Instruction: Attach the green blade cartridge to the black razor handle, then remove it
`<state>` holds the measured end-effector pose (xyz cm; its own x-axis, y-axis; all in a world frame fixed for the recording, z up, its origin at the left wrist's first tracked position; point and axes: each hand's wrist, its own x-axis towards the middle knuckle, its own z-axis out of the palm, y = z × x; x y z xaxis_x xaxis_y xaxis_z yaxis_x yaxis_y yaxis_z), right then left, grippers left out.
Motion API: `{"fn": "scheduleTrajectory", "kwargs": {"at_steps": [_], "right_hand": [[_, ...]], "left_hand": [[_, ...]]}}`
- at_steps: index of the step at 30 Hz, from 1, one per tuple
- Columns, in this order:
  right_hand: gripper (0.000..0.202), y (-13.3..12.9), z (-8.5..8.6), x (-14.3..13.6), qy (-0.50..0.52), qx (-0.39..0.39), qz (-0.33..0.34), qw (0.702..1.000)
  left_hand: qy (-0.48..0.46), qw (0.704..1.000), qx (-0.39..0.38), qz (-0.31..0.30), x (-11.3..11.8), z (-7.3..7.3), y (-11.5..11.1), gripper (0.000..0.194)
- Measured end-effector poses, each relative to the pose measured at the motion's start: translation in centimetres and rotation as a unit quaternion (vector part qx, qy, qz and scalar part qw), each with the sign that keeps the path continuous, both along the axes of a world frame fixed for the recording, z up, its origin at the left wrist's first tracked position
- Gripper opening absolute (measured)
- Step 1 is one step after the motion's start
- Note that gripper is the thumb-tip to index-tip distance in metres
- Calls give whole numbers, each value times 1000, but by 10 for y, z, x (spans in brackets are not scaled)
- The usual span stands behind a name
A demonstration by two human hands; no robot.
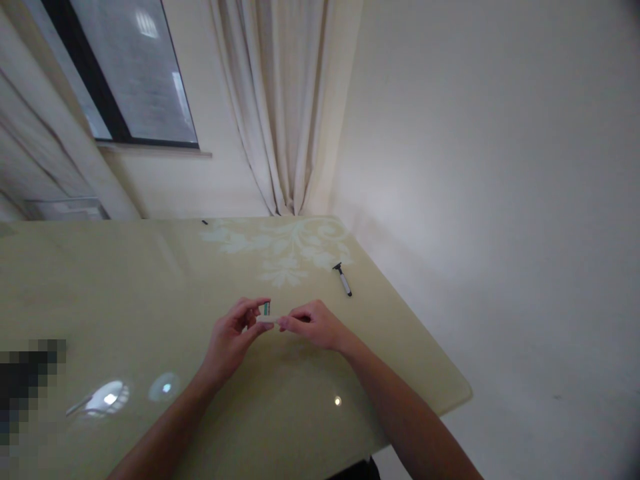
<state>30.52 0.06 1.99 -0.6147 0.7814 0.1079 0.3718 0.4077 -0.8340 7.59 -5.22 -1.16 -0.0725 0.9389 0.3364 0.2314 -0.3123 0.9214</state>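
Table: a glossy, pale yellow-green table (pixel 125 287) fills the lower left of the view; its near right corner is rounded, and its top mirrors ceiling lights as bright spots.
Pattern: a whitish leaf-and-scroll ornament (pixel 285 250) is printed on the top towards the far right corner.
Left hand: the left hand (pixel 233 337) is held just above the table, fingers (pixel 250 308) curled and pinched shut on a small pale piece with a green end (pixel 266 312).
Right hand: the right hand (pixel 313 323) meets the left from the other side, its fingertips closed on the other end of the same small piece; the two hands nearly touch.
Held piece: it sits between both hands over the middle of the table, too small and blurred to name with certainty.
Razor: a razor (pixel 343 279) with a dark head and light handle lies flat on the table beyond the right hand, near the right edge, well apart from the hands.
Small dark item: a tiny dark object (pixel 205 222) lies at the far edge of the table; what it is cannot be told.
Curtain: a cream curtain (pixel 280 100) hangs in folds in the corner behind the table.
Window: a dark-framed window (pixel 130 73) with a sill stands at the upper left.
Wall: a plain off-white wall (pixel 500 167) takes up the right side.
Floor: a pale floor (pixel 540 413) shows to the right of the table.
Blurred patch: a pixelated dark area (pixel 25 387) covers the lower left edge.
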Motion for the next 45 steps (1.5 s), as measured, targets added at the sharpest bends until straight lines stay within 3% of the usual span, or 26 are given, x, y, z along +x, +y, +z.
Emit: {"fn": "scheduleTrajectory", "kwargs": {"at_steps": [5, 10, 15, 19, 23, 28, 33, 37, 42, 45], "right_hand": [[57, 0, 1, 0, -6, 19, -55, 998], [57, -2, 4, 0, -1, -5, -9, 1000], [57, -1, 4, 1, -2, 14, -52, 999], [55, -1, 4, 1, 6, -17, 4, 1000], [59, 0, 6, 3, -8, 14, -48, 999], [56, -2, 6, 2, -2, -10, -1, 1000], [59, 0, 4, 2, -12, 24, -51, 998], [59, 0, 4, 3, 2, -9, -1, 1000], [61, 2, 3, 5, -25, 23, -59, 998], [60, 0, 3, 3, -8, 0, -30, 1000]], "left_hand": [[3, 1000, 1, 8, -1, -1, 1, 40], [-7, 1000, -2, 0, 0, -1, 0, 40], [-10, 1000, -6, 3, 2, 3, -2, 39], [-9, 1000, -6, -1, 1, 3, -2, 39], [-10, 1000, -7, -2, 0, 2, -2, 39], [-16, 1000, 1, -1, 1, 4, -2, 38], [-10, 1000, -3, 6, 2, 5, -3, 38], [-13, 1000, -1, 5, 2, 5, -3, 39], [-10, 1000, -5, 6, 0, 5, -2, 38], [-4, 1000, -8, 0, 1, 3, -2, 38]]}}
